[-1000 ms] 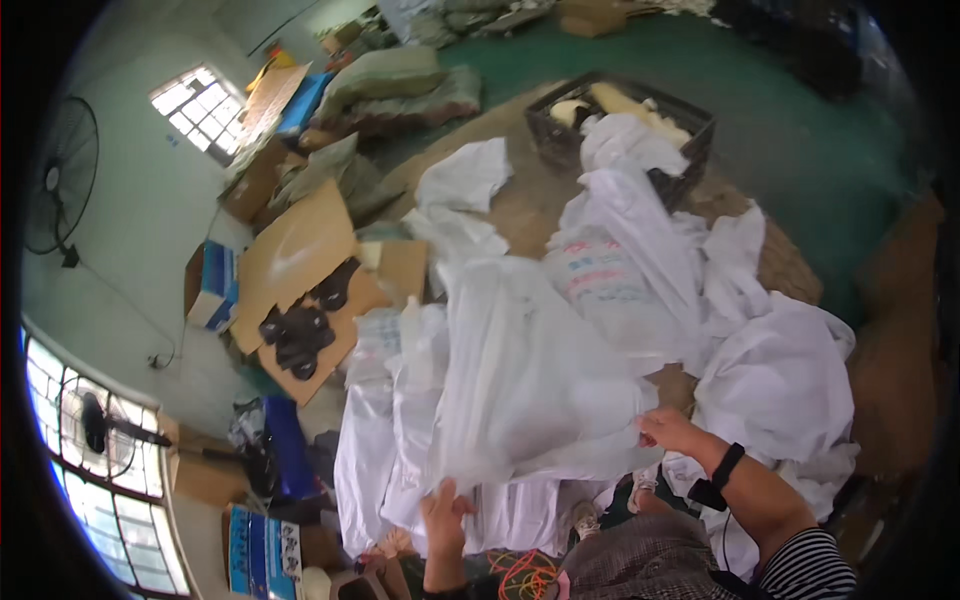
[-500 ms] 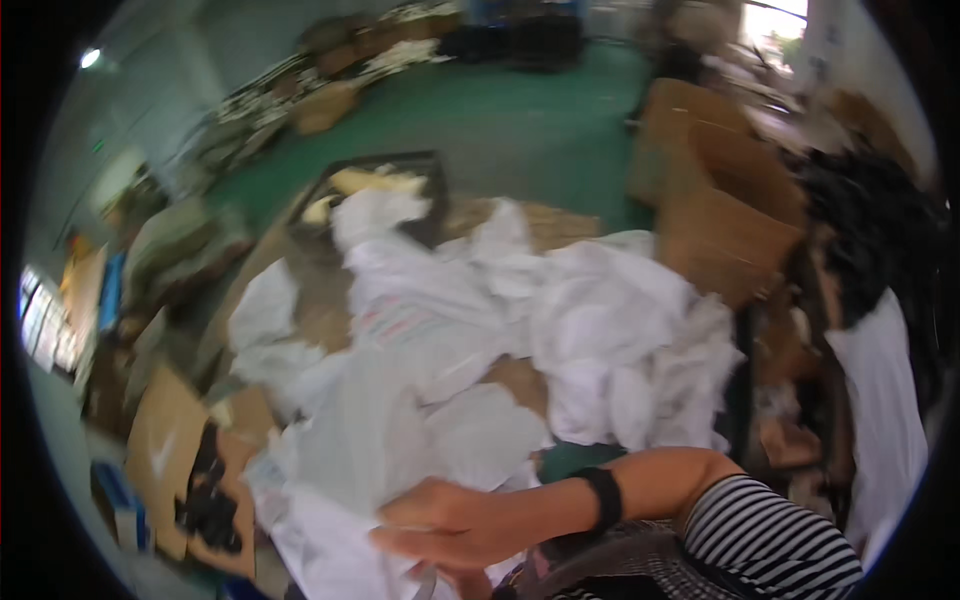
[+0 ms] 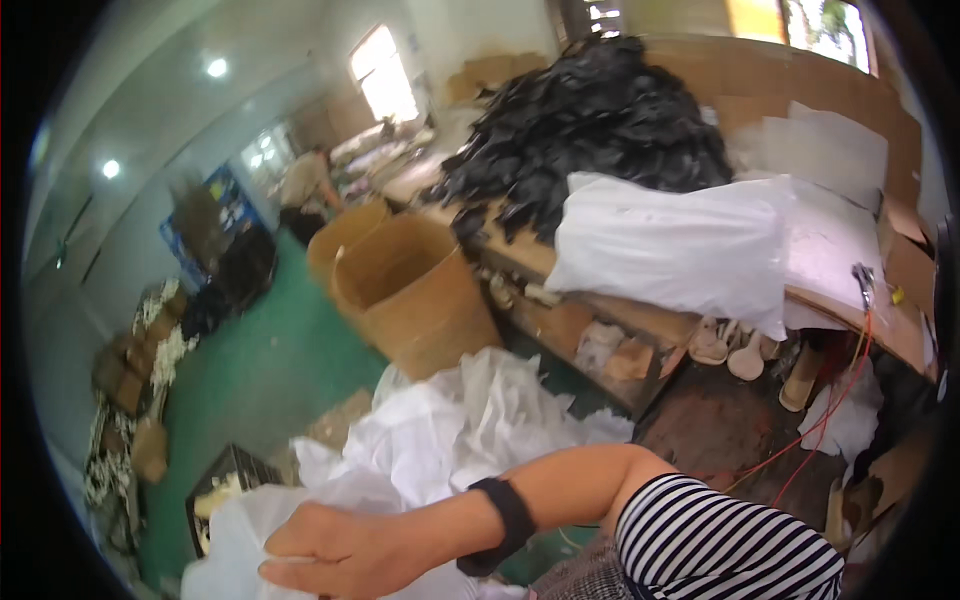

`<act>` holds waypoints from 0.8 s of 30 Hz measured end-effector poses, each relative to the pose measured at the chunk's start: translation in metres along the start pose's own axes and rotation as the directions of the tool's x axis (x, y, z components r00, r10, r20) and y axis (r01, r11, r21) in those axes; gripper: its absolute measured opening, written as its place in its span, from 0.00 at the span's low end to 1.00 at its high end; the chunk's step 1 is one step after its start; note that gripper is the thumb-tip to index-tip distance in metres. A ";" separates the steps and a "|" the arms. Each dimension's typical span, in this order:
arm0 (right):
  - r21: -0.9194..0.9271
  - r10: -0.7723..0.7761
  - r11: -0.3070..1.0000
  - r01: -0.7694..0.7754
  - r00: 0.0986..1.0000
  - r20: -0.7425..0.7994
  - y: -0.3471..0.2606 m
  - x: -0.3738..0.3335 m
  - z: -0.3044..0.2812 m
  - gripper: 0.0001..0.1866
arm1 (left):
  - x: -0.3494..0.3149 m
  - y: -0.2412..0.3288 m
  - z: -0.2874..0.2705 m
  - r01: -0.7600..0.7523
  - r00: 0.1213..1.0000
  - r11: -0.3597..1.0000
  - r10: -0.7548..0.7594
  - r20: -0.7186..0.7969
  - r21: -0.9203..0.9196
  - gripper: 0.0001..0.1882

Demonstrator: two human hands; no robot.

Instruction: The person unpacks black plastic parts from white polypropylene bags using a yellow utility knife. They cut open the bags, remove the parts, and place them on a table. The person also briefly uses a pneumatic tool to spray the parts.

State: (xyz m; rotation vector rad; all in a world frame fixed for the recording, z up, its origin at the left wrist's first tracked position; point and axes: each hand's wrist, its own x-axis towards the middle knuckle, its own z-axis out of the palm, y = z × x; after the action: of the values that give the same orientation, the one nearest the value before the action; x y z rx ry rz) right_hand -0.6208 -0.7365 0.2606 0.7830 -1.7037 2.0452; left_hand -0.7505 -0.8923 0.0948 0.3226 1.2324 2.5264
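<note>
Nearest, the right hand (image 3: 335, 550) reaches out low on the left, its fingers curled against pale white plastic (image 3: 235, 525); whether they pinch it cannot be told, since their undersides are hidden, and the left hand is out of view. The step in hand seems to be handling this plastic, which lies under and around the right hand; shifting it would call for a sure grip on its edge and a lift that keeps it from snagging. Just beyond it on the left, the rim of a black crate (image 3: 258, 465) is the closest hard edge, while a soft heap of white bags (image 3: 410, 430) lies ahead, right of the crate. Farther on, green floor (image 3: 260, 350) stretches away on the left, the widest way for moving, bounded on its right by brown cardboard bins (image 3: 425, 310). Right of those, a workbench (image 3: 535, 258) bars the way, carrying a full white bag (image 3: 670, 245) near its front edge and, farther back, a black heap (image 3: 610, 120).
</note>
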 end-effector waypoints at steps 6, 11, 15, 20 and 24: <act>-0.483 -0.378 0.871 0.089 0.749 -0.544 -0.208 -0.193 -0.092 0.17 | 0.011 -0.043 0.269 0.503 0.775 0.772 -0.204 0.598 -0.389 0.47; -0.558 -0.551 0.782 0.277 -0.111 -0.827 -0.255 -0.377 -0.184 0.20 | -0.044 -0.135 0.448 0.288 0.397 0.953 -0.208 0.894 0.094 0.31; -0.594 -0.424 0.777 0.207 -0.526 -0.737 -0.256 -0.548 -0.279 0.19 | -0.084 -0.248 0.444 0.226 0.161 0.877 -0.463 0.872 0.424 0.36; -0.541 -0.474 0.841 -0.021 -0.512 -0.716 -0.303 -0.596 -0.368 0.18 | -0.028 -0.348 0.261 0.380 0.214 0.443 -0.896 0.388 0.812 0.28; -0.544 -0.462 0.836 -0.071 -0.625 -0.629 -0.321 -0.630 -0.375 0.18 | -0.009 -0.327 0.144 0.372 0.450 0.355 -0.877 0.168 0.858 0.27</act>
State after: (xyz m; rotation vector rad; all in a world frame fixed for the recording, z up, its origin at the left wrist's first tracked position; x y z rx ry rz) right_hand -0.0061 -0.2602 0.0729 -0.8520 -0.2778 0.8479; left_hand -0.6359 -0.6014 -0.0790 0.5944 1.5586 0.9343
